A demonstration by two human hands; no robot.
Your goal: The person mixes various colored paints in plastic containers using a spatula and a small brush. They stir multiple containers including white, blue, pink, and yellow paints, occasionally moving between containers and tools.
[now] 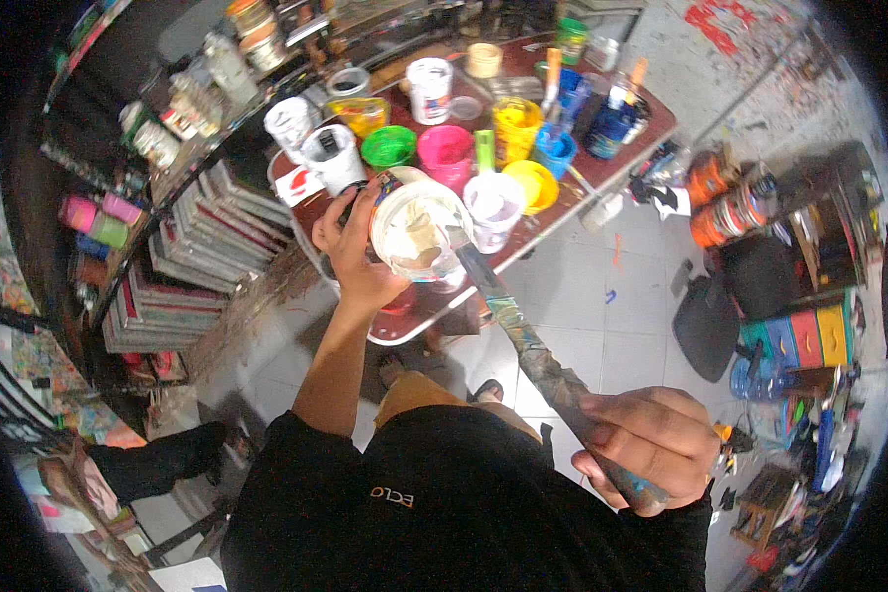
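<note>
My left hand [353, 247] is wrapped round a clear plastic tub [381, 235], tilted so that its mouth faces me. Whitish paint [416, 237] coats the inside. In my right hand [656, 439] is a long paint-stained stirring stick [531, 347], gripped near its lower end. The stick's far tip meets the tub's right rim; whether it reaches into the paint I cannot tell. Just beyond the tub stand a pink paint pot [445, 153], a green paint pot [389, 147] and a white cup [494, 207] with a green handle in it.
A dark red table [538, 232] holds several more paint pots, including a yellow one [516, 126] and blue ones with brushes. Framed screens [202, 232] are stacked at the left. A black chair [706, 326] and coloured drawers [804, 335] stand right, on a tiled floor [572, 286].
</note>
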